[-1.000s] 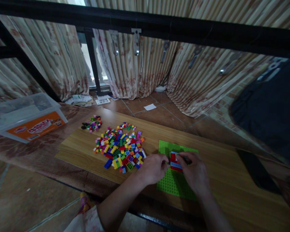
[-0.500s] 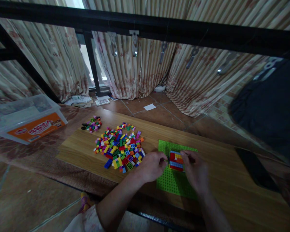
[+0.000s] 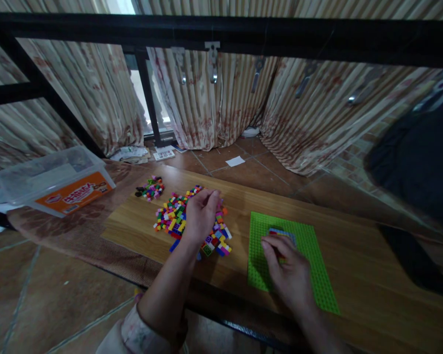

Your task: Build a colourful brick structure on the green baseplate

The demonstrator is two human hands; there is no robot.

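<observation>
My left hand [image 3: 201, 216] is over the large heap of mixed toy bricks [image 3: 173, 214], fingers curled together; anything in them is hidden. My right hand [image 3: 290, 270] hovers over the green studded baseplate [image 3: 258, 226] with thumb and fingers pinched. What it pinches, if anything, I cannot make out. Behind that hand, a small block of coloured toy bricks [image 3: 287, 234] shows only its blue and red far edge on the plate.
A smaller pile of bricks [image 3: 154, 189] lies beyond the heap. At the left stands a clear plastic tub [image 3: 74, 172] with an orange label. A dark flat slab like a phone [image 3: 415, 255] rests right of the plate on the wooden tabletop [image 3: 358, 265].
My left hand has moved left from beside the brick block to the heap. My right hand has shifted slightly and now covers most of the block. The view has turned a little.
</observation>
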